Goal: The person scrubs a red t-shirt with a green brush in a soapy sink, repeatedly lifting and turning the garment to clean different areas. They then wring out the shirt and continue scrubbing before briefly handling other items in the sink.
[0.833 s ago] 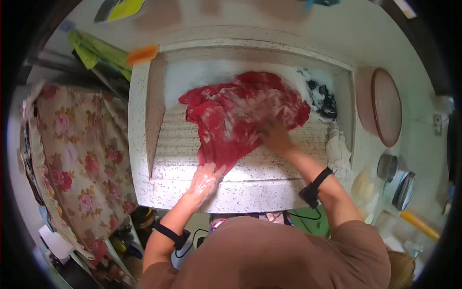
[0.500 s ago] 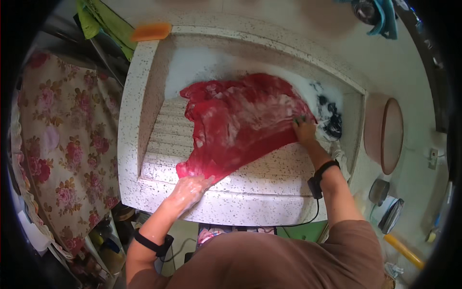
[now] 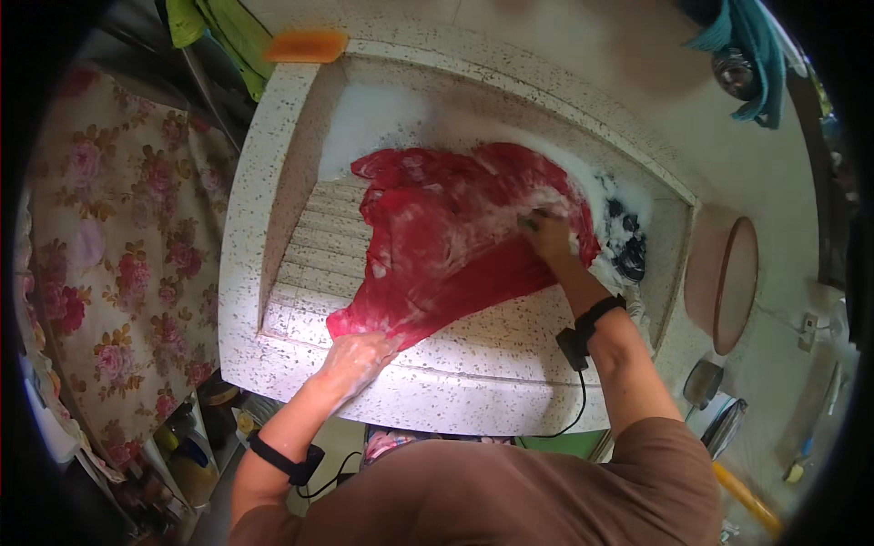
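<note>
A wet red cloth [image 3: 428, 227], streaked with white suds, lies spread over the ribbed slope of a speckled stone wash sink [image 3: 364, 373]. At the near left corner of the cloth, my left hand [image 3: 358, 353] is closed on the fabric, by the sink's front ledge. My right hand [image 3: 551, 238] is on the right part of the cloth, its fingers closed around a small dark green object [image 3: 527, 221]. Most of that object is hidden by the fingers, and its kind is unclear. Foam covers part of the left hand.
Foamy water [image 3: 364, 118] fills the sink's far side, with dark cloth [image 3: 628, 246] in the suds at right. An orange brush-like block [image 3: 307, 46] rests on the far left corner. A pinkish tub [image 3: 733, 287] stands at right. A floral curtain [image 3: 118, 273] hangs at left.
My right hand has slid leftward and a little away from me across the cloth with the small green object. The left hand keeps its hold at the corner. The view has shifted slightly.
</note>
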Action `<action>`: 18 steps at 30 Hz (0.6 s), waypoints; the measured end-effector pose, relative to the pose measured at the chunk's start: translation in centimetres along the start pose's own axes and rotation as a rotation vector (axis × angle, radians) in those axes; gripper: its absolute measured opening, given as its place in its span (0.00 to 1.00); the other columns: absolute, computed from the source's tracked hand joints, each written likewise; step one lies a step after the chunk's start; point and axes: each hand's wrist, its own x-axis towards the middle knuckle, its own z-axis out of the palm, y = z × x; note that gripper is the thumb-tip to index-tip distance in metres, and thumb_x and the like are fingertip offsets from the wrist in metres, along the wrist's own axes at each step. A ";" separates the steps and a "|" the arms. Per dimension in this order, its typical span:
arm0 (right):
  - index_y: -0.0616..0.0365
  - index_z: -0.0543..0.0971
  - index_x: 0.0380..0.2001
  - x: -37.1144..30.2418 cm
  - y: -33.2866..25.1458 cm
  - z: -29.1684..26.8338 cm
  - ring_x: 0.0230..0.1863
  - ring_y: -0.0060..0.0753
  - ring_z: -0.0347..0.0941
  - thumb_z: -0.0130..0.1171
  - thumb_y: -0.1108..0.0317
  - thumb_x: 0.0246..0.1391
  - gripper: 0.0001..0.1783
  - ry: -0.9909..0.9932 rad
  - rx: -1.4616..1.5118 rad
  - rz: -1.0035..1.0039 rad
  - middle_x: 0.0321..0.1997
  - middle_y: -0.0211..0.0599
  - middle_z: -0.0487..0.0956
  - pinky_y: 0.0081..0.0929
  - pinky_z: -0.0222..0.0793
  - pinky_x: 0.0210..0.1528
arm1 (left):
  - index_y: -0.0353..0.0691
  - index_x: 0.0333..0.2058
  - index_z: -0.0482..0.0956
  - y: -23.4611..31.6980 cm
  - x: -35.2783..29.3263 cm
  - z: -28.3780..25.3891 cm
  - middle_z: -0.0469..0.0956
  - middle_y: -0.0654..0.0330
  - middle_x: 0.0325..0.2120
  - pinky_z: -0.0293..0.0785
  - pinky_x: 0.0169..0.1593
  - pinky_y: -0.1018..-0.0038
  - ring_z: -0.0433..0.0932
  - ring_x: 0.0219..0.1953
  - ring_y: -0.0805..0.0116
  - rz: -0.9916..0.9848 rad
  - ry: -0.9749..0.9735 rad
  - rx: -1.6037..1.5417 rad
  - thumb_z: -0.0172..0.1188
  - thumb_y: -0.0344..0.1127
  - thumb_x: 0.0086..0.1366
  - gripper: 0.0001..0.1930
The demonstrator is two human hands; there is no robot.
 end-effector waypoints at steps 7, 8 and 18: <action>0.52 0.82 0.34 -1.2 -9.6 7.0 0.48 0.48 0.71 0.61 0.58 0.47 0.13 -0.195 0.258 -0.128 0.41 0.45 0.79 0.46 0.61 0.58 | 0.42 0.45 0.78 -0.3 0.1 -0.4 0.78 0.55 0.27 0.75 0.28 0.60 0.79 0.28 0.54 -0.009 -0.212 0.009 0.51 0.35 0.64 0.13; 0.51 0.83 0.33 -0.1 -8.6 7.4 0.47 0.47 0.73 0.62 0.60 0.46 0.11 -0.083 0.114 -0.069 0.39 0.43 0.80 0.45 0.63 0.57 | 0.42 0.45 0.78 -0.5 0.2 -0.2 0.78 0.55 0.26 0.75 0.27 0.59 0.79 0.28 0.54 -0.006 -0.266 0.017 0.50 0.34 0.64 0.13; 0.56 0.81 0.29 -0.5 -10.9 4.1 0.44 0.42 0.74 0.63 0.64 0.49 0.08 -0.141 0.447 -0.323 0.39 0.40 0.80 0.42 0.71 0.48 | 0.43 0.51 0.77 -0.9 0.0 0.0 0.81 0.56 0.29 0.74 0.22 0.65 0.80 0.26 0.60 0.089 -0.153 0.016 0.53 0.34 0.61 0.18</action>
